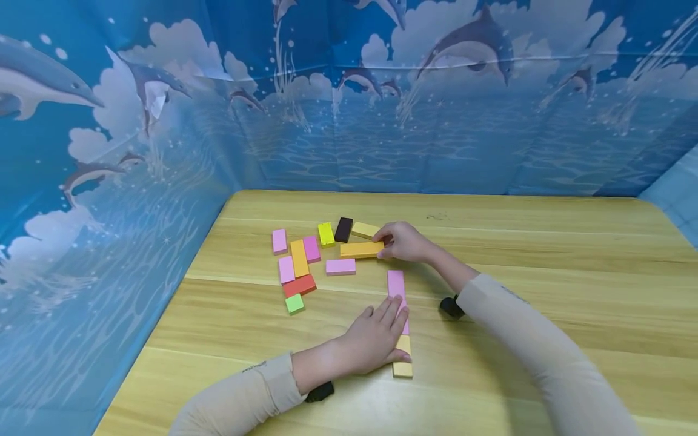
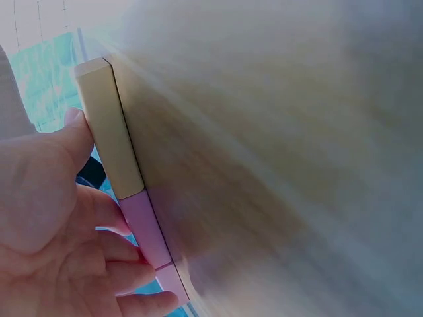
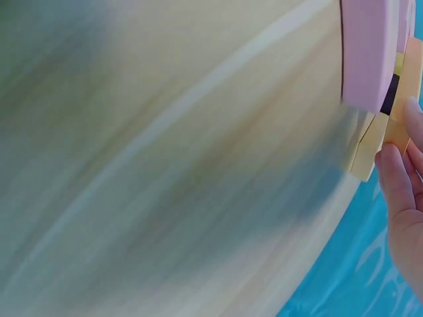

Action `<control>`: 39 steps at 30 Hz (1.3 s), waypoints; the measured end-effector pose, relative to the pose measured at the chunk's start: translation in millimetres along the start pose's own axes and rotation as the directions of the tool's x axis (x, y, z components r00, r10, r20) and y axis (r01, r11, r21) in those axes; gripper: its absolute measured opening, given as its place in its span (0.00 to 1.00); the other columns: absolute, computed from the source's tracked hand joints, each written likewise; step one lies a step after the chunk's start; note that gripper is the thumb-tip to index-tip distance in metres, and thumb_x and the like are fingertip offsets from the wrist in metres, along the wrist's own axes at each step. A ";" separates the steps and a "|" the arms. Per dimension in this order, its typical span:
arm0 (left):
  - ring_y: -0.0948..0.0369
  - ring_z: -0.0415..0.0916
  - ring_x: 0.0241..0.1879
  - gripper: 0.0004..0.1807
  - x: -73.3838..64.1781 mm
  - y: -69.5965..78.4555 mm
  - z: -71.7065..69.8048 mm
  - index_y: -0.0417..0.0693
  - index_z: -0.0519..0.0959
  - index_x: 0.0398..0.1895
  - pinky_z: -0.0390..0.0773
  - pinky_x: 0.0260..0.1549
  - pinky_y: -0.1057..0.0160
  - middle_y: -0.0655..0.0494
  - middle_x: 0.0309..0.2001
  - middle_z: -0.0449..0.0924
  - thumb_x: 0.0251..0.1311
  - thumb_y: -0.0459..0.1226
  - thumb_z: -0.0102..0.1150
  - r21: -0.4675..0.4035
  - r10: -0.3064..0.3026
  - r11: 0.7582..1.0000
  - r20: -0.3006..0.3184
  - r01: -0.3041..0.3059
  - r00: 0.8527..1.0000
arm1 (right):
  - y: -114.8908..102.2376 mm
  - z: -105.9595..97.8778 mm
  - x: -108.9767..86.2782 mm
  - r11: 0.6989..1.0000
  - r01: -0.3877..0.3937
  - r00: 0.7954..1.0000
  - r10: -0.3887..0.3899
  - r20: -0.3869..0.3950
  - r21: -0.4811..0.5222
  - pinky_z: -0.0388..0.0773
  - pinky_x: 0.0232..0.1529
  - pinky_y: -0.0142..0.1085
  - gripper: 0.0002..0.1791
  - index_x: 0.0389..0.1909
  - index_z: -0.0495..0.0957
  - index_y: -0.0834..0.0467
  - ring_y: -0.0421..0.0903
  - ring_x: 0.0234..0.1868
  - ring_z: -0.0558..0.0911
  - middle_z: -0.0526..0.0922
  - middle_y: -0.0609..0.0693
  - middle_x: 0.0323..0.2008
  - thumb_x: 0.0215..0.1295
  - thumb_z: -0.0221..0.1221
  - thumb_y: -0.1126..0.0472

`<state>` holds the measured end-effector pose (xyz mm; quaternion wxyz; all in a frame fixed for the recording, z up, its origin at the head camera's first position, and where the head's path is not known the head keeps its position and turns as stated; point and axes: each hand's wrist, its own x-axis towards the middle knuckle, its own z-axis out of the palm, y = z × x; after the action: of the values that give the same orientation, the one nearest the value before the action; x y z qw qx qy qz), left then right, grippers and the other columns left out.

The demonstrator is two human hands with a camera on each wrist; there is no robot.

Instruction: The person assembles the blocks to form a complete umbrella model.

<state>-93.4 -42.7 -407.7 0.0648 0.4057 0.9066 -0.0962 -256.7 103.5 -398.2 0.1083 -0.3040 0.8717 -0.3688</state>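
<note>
Beside the cream block (image 1: 365, 230), your right hand (image 1: 408, 243) pinches the right end of the orange block (image 1: 360, 250), likely light, stiff and best held across its width, while your left hand (image 1: 368, 342) rests, fingers extended, along the pink blocks (image 1: 395, 283).

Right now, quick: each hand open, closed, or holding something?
Left hand: open, fingers resting on the row of pink and pale yellow blocks.
Right hand: closed, pinching one end of an orange block.
</note>
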 end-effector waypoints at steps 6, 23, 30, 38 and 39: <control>0.51 0.50 0.69 0.42 -0.3 0.3 -0.7 0.40 0.55 0.70 0.67 0.57 0.54 0.42 0.71 0.49 0.64 0.62 0.34 -0.013 -0.002 1.000 -0.001 0.002 1.000 | 6.9 -7.4 -15.0 1.000 -0.004 1.000 0.005 -0.024 0.014 0.78 0.41 0.39 0.17 0.44 0.79 0.69 0.50 0.39 0.78 0.80 0.61 0.43 0.52 0.65 0.72; 0.51 0.49 0.69 0.42 -1.2 0.2 -1.5 0.40 0.54 0.71 0.66 0.57 0.53 0.42 0.71 0.49 0.65 0.62 0.33 -0.027 -0.007 1.000 0.003 0.007 1.000 | 27.0 -24.3 -56.7 0.997 -0.071 0.996 0.072 -0.047 0.015 0.78 0.38 0.36 0.17 0.44 0.79 0.69 0.48 0.37 0.77 0.79 0.59 0.41 0.51 0.65 0.71; 0.51 0.49 0.69 0.42 -1.5 0.4 0.7 0.40 0.54 0.71 0.67 0.57 0.53 0.42 0.71 0.49 0.64 0.62 0.33 -0.028 -0.007 1.000 -0.003 0.007 1.000 | 36.7 -28.7 -73.0 0.996 -0.091 0.994 0.091 -0.065 -0.007 0.77 0.36 0.37 0.16 0.43 0.79 0.70 0.49 0.36 0.77 0.80 0.60 0.40 0.52 0.65 0.71; 0.51 0.49 0.69 0.43 -2.0 -0.5 1.7 0.39 0.53 0.71 0.66 0.57 0.53 0.41 0.71 0.48 0.64 0.62 0.33 -0.026 -0.005 1.000 -0.009 0.005 1.000 | 43.6 -31.3 -85.6 0.990 -0.118 0.991 0.113 -0.067 -0.076 0.78 0.38 0.41 0.15 0.43 0.79 0.70 0.50 0.37 0.79 0.80 0.59 0.38 0.52 0.65 0.71; 0.51 0.48 0.70 0.43 -2.1 -0.7 1.8 0.40 0.53 0.71 0.66 0.58 0.53 0.42 0.71 0.48 0.64 0.62 0.33 -0.028 -0.008 1.000 -0.006 0.008 1.000 | 43.6 -31.4 -86.5 0.990 -0.115 0.992 0.109 -0.070 -0.083 0.78 0.37 0.41 0.15 0.43 0.79 0.70 0.50 0.37 0.79 0.80 0.59 0.38 0.52 0.65 0.71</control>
<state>-92.6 -45.1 -409.0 0.0670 0.4014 0.9097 -0.0825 -220.9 198.0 -410.1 0.0871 -0.2468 0.9057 -0.3336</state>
